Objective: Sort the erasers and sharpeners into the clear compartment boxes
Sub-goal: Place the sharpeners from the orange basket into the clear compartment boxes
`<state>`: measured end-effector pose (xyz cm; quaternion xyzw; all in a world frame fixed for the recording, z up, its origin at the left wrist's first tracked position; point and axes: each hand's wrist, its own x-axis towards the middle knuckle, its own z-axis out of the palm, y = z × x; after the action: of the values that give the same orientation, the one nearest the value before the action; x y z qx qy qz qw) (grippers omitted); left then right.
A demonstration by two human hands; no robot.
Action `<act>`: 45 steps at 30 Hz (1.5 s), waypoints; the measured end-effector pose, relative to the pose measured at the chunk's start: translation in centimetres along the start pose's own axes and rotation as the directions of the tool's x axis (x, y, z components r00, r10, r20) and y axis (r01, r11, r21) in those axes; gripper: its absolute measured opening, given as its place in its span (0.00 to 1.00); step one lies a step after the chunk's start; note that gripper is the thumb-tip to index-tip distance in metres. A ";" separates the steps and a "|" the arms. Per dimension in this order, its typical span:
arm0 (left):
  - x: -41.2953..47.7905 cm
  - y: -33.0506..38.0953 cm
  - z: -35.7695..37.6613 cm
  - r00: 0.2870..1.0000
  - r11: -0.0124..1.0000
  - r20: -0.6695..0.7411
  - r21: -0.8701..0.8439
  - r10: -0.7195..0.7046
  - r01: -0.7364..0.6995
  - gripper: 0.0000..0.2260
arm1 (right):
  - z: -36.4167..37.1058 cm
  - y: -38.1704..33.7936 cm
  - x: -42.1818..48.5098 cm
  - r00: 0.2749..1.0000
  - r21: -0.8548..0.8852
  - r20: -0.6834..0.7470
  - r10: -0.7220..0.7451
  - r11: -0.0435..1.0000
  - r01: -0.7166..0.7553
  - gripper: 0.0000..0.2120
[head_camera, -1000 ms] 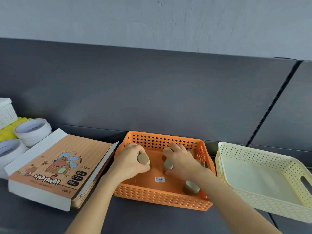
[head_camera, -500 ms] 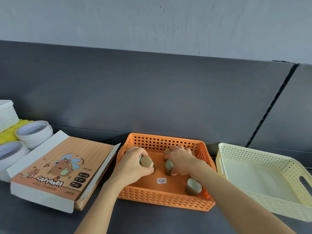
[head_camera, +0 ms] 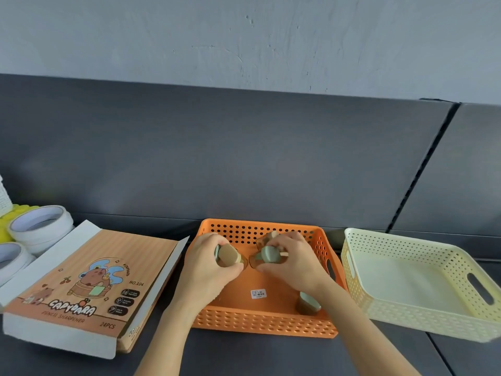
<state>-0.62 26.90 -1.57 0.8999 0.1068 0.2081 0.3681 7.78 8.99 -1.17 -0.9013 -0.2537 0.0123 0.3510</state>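
Both hands are inside the orange perforated basket point(head_camera: 260, 322) at the centre. My left hand point(head_camera: 208, 264) grips a small brown and green sharpener point(head_camera: 229, 255), lifted off the basket floor. My right hand point(head_camera: 292, 260) holds another green and brown sharpener point(head_camera: 268, 254), with a further piece partly hidden behind its fingers. A third sharpener point(head_camera: 307, 305) stands on the basket floor near the front right corner, beside my right forearm.
A Capybara pencil sharpener box point(head_camera: 89, 289) lies left of the orange basket. Rolls of white tape point(head_camera: 38, 226) and a yellow object sit at the far left. A cream perforated basket point(head_camera: 423, 283) stands to the right. All rest on a dark grey couch seat.
Both hands have lifted their sharpeners slightly and drawn them closer together near the back of the orange basket. The third sharpener has stayed put.
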 end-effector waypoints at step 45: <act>-20.6 34.4 27.1 0.769 0.773 0.354 -0.573 0.533 -0.272 0.16 | -23.3 20.6 -39.7 0.441 0.603 -0.638 0.631 0.766 -0.223 0.13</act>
<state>-5.35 -21.23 -0.79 0.7991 -0.2507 0.0658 0.5424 -12.87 -36.92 -2.98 -0.7325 0.1911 -0.2564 0.6010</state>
